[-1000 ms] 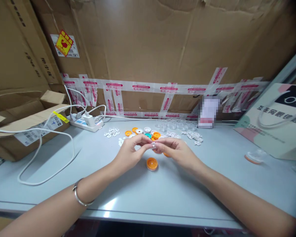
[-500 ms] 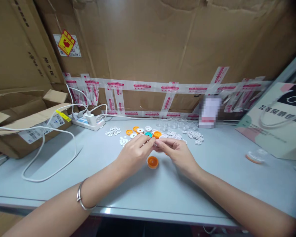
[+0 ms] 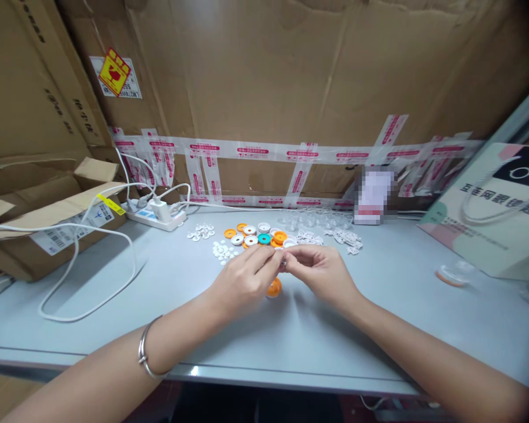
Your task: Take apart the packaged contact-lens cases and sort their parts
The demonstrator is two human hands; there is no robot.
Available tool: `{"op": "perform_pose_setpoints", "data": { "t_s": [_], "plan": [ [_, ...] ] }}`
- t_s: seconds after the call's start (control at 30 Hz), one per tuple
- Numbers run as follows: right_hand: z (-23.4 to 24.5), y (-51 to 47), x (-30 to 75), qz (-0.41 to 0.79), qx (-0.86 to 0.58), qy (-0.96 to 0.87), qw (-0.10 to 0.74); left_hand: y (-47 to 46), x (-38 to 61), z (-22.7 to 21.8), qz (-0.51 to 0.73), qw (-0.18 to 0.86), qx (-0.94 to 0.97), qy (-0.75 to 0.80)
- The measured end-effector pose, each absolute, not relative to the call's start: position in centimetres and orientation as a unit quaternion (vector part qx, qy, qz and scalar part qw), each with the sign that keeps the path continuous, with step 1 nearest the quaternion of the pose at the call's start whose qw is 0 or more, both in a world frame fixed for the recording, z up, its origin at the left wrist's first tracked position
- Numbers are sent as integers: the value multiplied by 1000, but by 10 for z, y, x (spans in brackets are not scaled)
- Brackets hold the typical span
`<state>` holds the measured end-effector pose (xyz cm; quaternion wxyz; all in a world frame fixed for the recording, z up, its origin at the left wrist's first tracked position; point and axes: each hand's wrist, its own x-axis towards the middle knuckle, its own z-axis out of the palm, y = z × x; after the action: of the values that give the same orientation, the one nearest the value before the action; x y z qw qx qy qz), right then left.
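My left hand (image 3: 244, 281) and my right hand (image 3: 324, 271) meet above the middle of the table, fingertips pinched together on a small piece. Fingers cover most of that piece, so its kind does not show. Just below the left fingers lies an orange round cap (image 3: 273, 288), partly hidden by them. Behind the hands are round parts: a teal ring (image 3: 264, 238), a white ring (image 3: 250, 241) and an orange ring (image 3: 230, 234), among several others. Small white discs (image 3: 223, 251) lie scattered left of the fingers. Small white flat pieces (image 3: 307, 238) form a pile beyond the right hand.
Clear domes (image 3: 321, 219) stand along the back by the cardboard (image 3: 264, 100). A clear dome with an orange base (image 3: 455, 274) sits at the right, near a printed bag (image 3: 489, 205). At the left are a power strip (image 3: 161, 217), a looping white cable (image 3: 134, 273) and an open carton (image 3: 48, 235).
Both hands have come slightly lower and nearer, still joined at the fingertips. The teal ring and more white discs now show behind them, while the orange cap is more covered.
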<state>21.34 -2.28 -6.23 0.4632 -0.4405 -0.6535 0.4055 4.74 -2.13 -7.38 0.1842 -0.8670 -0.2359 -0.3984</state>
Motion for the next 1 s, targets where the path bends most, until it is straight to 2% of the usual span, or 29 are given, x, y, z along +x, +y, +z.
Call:
{"op": "perform_pose_setpoints", "data": {
  "t_s": [0.2,0.37,0.47,0.6,0.73,1.0],
  "plan": [
    [-62,-18,217,488,-443,-594,461,-18,46,-76,-418,163,-859,-248],
    [-62,-13,217,503,-463,-584,438,-14,46,-75,-456,119,-849,-237],
    [-57,-2,233,479,-494,-582,434,-12,45,-71,-500,76,-830,-234],
    [-48,26,280,360,-564,-598,441,-10,40,-68,-528,28,-814,-241],
    [-52,50,321,278,-639,-624,354,-10,39,-69,-522,12,-814,-254],
    [-70,62,334,268,-662,-662,230,-12,38,-70,-524,-25,-812,-256]
  ]
}}
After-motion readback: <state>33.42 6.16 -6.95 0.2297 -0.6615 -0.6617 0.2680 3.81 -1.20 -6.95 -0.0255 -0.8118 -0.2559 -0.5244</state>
